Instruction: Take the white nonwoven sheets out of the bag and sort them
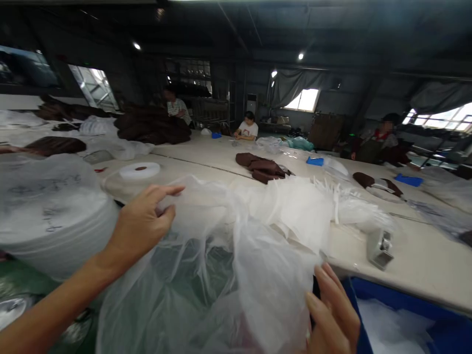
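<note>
A thin, see-through plastic bag (210,275) hangs in loose folds in front of the table edge. At its upper left side is my left hand (145,219), with forefinger stretched out and thumb apart from it; the other fingers are mostly hidden. My right hand (334,309) is at the bag's right edge, thumb and fingers closed on the film. Just behind the bag, a stack of white soft sheets (298,206) lies on the table, with white strips (357,209) beside it.
A large white roll (55,226) stands at left, a tape roll (140,170) behind it. A metal dispenser (380,249) sits near the table's (416,260) front edge, above a blue bin (438,324). Brown fabric (261,167) lies farther back. Several people work beyond.
</note>
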Tool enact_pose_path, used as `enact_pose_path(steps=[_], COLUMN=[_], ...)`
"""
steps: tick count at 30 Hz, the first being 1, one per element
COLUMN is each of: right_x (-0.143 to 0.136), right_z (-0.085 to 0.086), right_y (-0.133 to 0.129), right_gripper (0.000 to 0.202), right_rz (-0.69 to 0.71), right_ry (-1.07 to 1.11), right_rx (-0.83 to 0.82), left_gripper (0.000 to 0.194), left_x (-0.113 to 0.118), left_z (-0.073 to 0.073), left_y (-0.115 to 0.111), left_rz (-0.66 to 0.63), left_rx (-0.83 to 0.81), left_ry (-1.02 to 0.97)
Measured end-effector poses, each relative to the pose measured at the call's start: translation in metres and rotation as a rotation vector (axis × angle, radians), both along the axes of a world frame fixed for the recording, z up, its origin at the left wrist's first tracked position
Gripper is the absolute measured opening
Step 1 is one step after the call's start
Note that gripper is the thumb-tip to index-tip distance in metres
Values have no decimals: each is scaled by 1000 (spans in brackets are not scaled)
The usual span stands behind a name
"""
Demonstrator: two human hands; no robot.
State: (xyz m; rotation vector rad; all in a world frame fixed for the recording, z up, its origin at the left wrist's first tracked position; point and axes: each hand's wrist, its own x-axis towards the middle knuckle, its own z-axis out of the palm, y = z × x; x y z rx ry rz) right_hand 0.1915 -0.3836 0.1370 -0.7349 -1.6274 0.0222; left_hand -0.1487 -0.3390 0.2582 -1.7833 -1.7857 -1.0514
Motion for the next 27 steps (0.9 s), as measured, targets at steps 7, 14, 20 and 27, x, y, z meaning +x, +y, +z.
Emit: enact_pose_path(steps=[7, 14, 20, 27], right_x=[-169, -269, -321, -384], right_z=[31, -54, -70, -73], right_y=[72, 221, 272, 333], right_gripper=[67, 52, 34, 38], right_rz=[-90, -171, -12, 381], right_ry=[-303, -396, -258, -210], right_rx=[4, -230, -166, -216], left_gripper=[50, 50, 53, 51], left_x=[-90, -166, -202, -196], left_z=[40, 28, -26, -88], left_y=[47, 132, 216, 232], left_rz=[45, 8, -100, -394], left_rx=[206, 224, 75, 60], left_ry=[212, 291, 393, 344])
